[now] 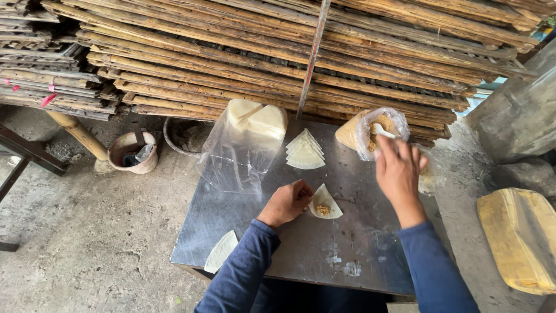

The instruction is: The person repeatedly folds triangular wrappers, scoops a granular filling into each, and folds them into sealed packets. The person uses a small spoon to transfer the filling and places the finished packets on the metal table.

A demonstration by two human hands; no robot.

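Observation:
My left hand (288,202) rests on a metal table (301,255), its fingers pinching the edge of a white fan-shaped wrapper (328,197) that carries a small mound of brown filling (322,210). My right hand (398,171) is raised over the back right of the table and grips a white spoon (380,130), whose bowl dips into a clear plastic bag of brown crumbly filling (360,131). A fanned stack of the same white wrappers (305,152) lies just beyond my left hand.
A large clear bag (240,152) with more wrappers (256,119) sits at the table's back left. One wrapper (221,251) hangs off the front left edge. Stacked bamboo racks (278,52) fill the background. A clay pot (133,152) stands on the concrete floor; a yellow container (518,235) lies right.

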